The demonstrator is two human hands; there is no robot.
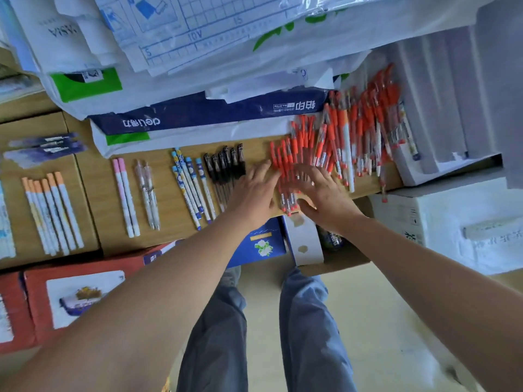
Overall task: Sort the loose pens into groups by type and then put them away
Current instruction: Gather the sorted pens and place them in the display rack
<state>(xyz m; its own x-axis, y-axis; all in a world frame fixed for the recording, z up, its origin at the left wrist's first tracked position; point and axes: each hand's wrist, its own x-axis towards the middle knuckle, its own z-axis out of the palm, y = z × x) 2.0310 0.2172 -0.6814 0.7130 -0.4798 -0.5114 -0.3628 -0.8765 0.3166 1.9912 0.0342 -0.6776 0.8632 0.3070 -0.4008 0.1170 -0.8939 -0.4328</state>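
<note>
Now the left hand (252,190) and right hand (321,195) lie flat, fingers spread, gripping nothing, on the red pens (285,161) at the desk (167,199) edge; leftward sit six black pens (223,165), two pink pens (124,190).

A pale wooden tabletop (104,210) is seen from above in soft, even light. Its far side is covered by stacked white papers (198,38) and a blue-and-white paper ream (203,114). White boxes (441,114) are stacked at the right. Below the table edge, a red box (36,301) and a pale yellowish floor (382,321) are shown.
</note>
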